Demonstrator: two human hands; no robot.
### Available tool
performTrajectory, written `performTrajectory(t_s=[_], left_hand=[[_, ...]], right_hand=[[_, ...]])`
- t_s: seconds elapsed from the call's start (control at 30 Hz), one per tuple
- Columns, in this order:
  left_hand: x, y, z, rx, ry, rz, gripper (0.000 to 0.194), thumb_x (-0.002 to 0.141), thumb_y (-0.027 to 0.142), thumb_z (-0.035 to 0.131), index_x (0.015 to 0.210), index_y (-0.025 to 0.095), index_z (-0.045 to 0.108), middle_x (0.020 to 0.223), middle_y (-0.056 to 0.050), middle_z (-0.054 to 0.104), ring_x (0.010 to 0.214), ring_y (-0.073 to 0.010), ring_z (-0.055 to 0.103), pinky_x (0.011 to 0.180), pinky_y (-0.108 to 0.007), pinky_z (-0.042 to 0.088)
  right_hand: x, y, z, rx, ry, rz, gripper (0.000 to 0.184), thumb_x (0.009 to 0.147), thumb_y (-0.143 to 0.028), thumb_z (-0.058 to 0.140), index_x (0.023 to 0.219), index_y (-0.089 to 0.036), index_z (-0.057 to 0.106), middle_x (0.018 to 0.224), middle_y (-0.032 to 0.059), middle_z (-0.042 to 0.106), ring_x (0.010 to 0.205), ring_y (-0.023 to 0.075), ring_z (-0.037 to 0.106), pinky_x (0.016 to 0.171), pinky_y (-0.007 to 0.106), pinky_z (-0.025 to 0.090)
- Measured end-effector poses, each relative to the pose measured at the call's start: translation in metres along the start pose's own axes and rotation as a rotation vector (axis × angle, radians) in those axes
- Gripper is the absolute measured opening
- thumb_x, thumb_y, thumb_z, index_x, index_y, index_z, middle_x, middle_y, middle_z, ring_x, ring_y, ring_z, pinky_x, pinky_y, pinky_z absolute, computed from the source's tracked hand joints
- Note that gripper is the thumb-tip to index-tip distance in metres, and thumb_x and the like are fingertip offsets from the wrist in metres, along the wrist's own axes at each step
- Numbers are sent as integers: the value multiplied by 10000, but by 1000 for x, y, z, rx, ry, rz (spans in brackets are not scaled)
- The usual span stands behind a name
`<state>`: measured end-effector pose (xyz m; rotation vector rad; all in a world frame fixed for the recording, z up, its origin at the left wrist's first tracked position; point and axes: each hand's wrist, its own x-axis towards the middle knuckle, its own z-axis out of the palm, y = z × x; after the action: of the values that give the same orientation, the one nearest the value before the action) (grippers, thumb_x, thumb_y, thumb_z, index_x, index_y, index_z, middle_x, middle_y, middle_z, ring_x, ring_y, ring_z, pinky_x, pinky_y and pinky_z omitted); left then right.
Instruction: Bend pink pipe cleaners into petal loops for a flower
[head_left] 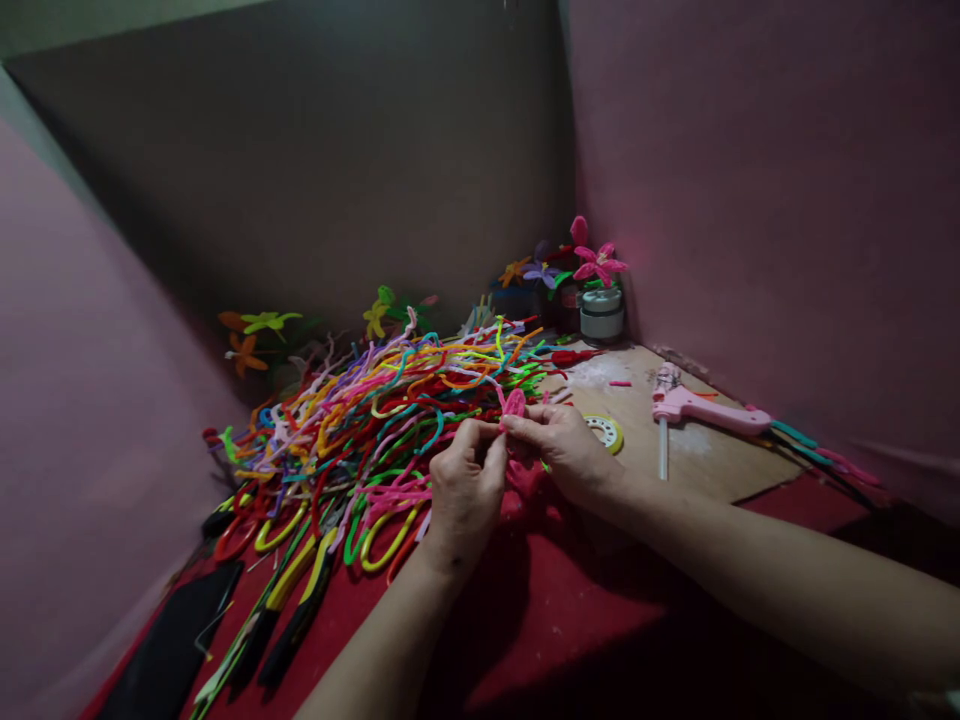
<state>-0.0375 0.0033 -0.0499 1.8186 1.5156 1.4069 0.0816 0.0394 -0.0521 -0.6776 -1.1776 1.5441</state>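
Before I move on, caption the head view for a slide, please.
Left hand and right hand pinch a pink fuzzy piece near heaped multicoloured pipe cleaners.

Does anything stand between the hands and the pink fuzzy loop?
Nothing visible does: the left hand and right hand both hold the pink fuzzy loop. The colorful stem pile lies beyond and leftward, the yellow-rimmed roll behind the right hand; neither intervenes.

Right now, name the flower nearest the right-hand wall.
The pink flower, spread open just above the grey jar; the purple one and the rest are farther left.
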Motion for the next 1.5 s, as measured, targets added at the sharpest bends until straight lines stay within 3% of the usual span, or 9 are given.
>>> performTrajectory(t_s=[0.17,0.3,0.47,0.57,0.77,0.9,1.0,1.2,1.5], left_hand=[[2,10,-5,-41,11,-14,149,744,332,568,735,186,598,606,16,576,503,-85,508,502,-182,399],[13,16,-15,-298,5,-238,230,701,375,611,765,155,592,576,24,545,408,-57,445,387,-170,329],[21,11,-24,-577,-281,-432,309,637,351,680,834,117,634,573,16,538,421,-38,421,403,-160,293],[18,8,-20,-509,-297,-407,248,624,311,688,775,114,664,578,1,561,487,-69,472,469,-184,347],[13,8,-10,-87,3,-163,116,611,252,674,635,139,668,662,-18,598,619,-105,511,570,-205,389],[17,12,-17,-256,-199,-370,205,658,314,648,762,138,652,512,38,489,427,-46,367,412,-177,271],[20,15,-25,-420,-344,-423,267,678,334,638,871,151,619,520,54,474,388,-30,310,380,-168,216],[21,21,-30,-334,-409,-386,224,689,332,624,682,124,541,472,63,418,390,-26,295,383,-163,203],[23,19,-35,142,-518,-128,256,755,365,501,670,128,542,560,36,441,511,-71,366,463,-190,275]], right_hand=[[0,-3,-1,83,-29,27,186,647,-283,652,630,-120,565,515,-34,503,448,61,411,460,212,295],[1,-6,-4,-21,-117,20,165,662,-245,612,574,-126,538,479,-37,484,430,59,401,448,210,292],[-4,-10,-2,-151,-241,96,191,646,-203,559,481,-139,489,411,-39,450,384,59,377,413,208,276],[-5,-9,-2,-211,-235,138,173,621,-144,493,453,-150,453,395,-44,420,373,55,349,401,211,255],[-3,-1,-4,-420,-176,165,80,608,-191,502,539,-155,484,414,-72,376,366,44,285,374,208,185],[-5,-3,-4,-370,-189,192,89,612,-188,488,531,-161,464,406,-73,375,350,45,290,363,205,193],[-7,-9,-3,-303,-243,241,111,592,-162,486,486,-158,455,369,-65,388,320,48,307,348,207,200],[-6,-12,-4,-260,-326,239,141,574,-154,492,435,-144,475,341,-57,387,307,40,300,342,201,207],[-9,-8,-3,-427,-351,253,52,617,-195,479,593,-156,505,408,-75,379,335,45,295,336,197,199]])
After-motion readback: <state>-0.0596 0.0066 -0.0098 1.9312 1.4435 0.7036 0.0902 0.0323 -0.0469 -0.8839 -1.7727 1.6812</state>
